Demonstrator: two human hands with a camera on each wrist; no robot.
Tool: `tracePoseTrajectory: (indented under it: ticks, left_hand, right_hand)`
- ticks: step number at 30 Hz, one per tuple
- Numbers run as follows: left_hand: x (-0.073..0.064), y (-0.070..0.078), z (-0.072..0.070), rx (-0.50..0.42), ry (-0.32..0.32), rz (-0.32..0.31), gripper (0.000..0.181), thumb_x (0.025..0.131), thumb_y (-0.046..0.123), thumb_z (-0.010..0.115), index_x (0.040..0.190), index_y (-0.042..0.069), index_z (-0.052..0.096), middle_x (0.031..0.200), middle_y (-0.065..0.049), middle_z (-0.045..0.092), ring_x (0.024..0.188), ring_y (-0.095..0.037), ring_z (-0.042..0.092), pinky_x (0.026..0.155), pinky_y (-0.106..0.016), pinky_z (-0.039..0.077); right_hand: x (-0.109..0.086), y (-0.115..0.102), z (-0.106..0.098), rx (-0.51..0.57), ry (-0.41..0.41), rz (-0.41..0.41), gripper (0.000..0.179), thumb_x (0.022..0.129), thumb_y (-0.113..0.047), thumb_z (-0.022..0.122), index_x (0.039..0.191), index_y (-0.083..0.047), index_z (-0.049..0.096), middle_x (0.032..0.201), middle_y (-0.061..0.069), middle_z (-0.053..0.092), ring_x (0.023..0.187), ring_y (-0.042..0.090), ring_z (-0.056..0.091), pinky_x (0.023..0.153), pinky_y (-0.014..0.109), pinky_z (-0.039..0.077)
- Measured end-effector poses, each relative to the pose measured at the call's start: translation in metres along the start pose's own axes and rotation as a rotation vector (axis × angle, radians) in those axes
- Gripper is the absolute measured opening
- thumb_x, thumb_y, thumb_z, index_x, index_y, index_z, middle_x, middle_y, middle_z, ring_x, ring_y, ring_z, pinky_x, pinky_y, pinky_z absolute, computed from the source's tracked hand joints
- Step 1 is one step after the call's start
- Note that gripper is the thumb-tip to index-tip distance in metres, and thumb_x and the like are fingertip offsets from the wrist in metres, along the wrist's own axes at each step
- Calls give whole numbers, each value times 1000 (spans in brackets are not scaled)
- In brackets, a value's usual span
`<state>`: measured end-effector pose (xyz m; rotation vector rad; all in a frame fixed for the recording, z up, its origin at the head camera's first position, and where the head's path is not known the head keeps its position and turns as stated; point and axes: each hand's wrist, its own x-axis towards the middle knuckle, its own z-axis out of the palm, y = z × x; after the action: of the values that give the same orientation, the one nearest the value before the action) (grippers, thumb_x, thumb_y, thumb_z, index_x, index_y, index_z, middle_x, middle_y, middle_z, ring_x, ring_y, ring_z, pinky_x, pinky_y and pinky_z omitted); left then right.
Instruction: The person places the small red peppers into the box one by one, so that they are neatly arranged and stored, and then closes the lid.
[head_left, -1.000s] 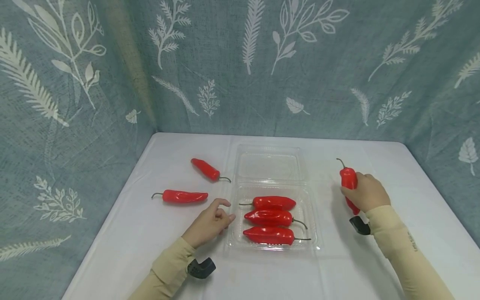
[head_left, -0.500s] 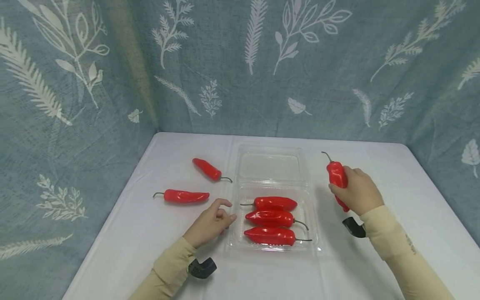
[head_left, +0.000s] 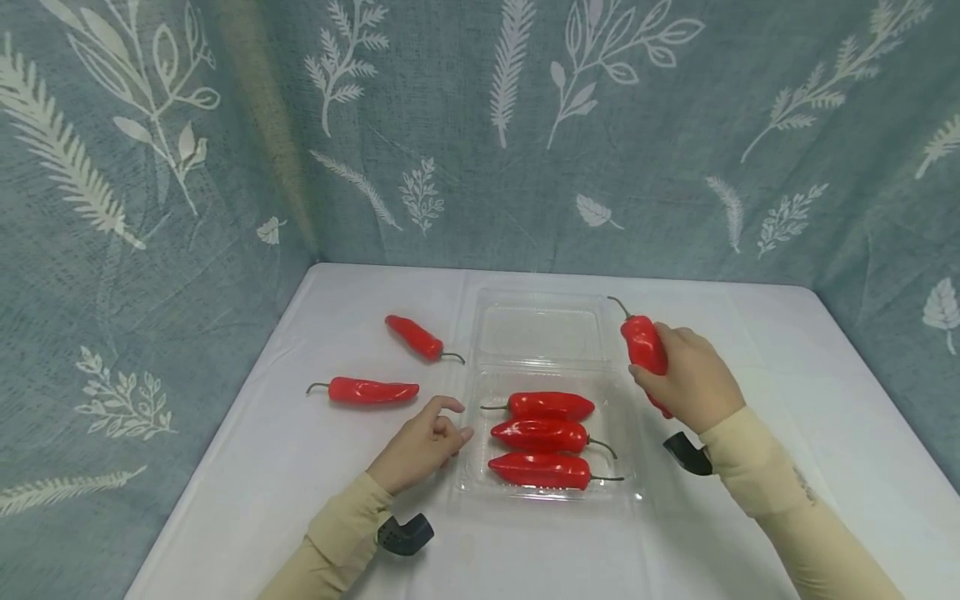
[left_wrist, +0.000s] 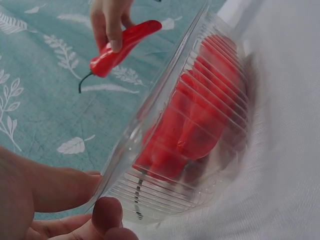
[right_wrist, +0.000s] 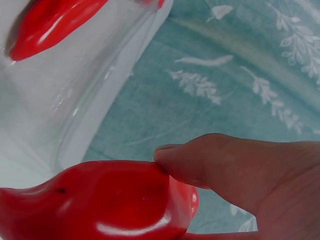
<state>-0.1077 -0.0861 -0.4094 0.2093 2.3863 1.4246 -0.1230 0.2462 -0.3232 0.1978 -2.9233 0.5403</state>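
Note:
My right hand [head_left: 693, 375] grips a red chili pepper [head_left: 643, 343] and holds it up beside the right edge of a clear plastic clamshell box [head_left: 626, 467]. The stem points away from me. In the right wrist view the thumb [right_wrist: 200, 160] presses on the pepper's glossy side. My left hand [head_left: 420, 446] is at the box's left side. The left wrist view has its thumb [left_wrist: 65, 187] and a fingertip pinching the rim. Inside the box, three red chili peppers [head_left: 542, 435] lie side by side, stems pointing in differing directions.
The clamshell's lid [head_left: 536, 329] lies folded back behind the base. To the left on the white tablecloth [head_left: 285, 467] lie one red chili pepper [head_left: 371, 392] and another chili pepper [head_left: 415, 337] farther back. A patterned blue-green curtain [head_left: 480, 192] stands behind the table.
My right hand has carried its chili pepper leftward, from the right of the table to the box's right edge. My left hand stays where it was at the box.

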Motion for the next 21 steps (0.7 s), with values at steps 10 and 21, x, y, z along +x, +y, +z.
tracePoseTrajectory:
  ticks: [10, 21]
  left_hand:
    - [0, -1, -1, 8, 1, 3, 39, 93, 24, 62, 125, 7, 47, 69, -6, 55, 61, -14, 49, 58, -26, 39]
    - [1, -1, -1, 9, 0, 3, 39, 93, 23, 61, 125, 6, 46, 67, -2, 53, 61, -14, 48, 57, -27, 40]
  right_hand:
    - [2, -21, 2, 5, -20, -86, 61, 82, -17, 72, 130, 11, 46, 110, 28, 59, 95, 42, 59, 74, 51, 55]
    - [11, -42, 11, -33, -70, -259, 68, 75, -17, 80, 131, 4, 49, 109, 20, 64, 95, 34, 60, 75, 45, 56]
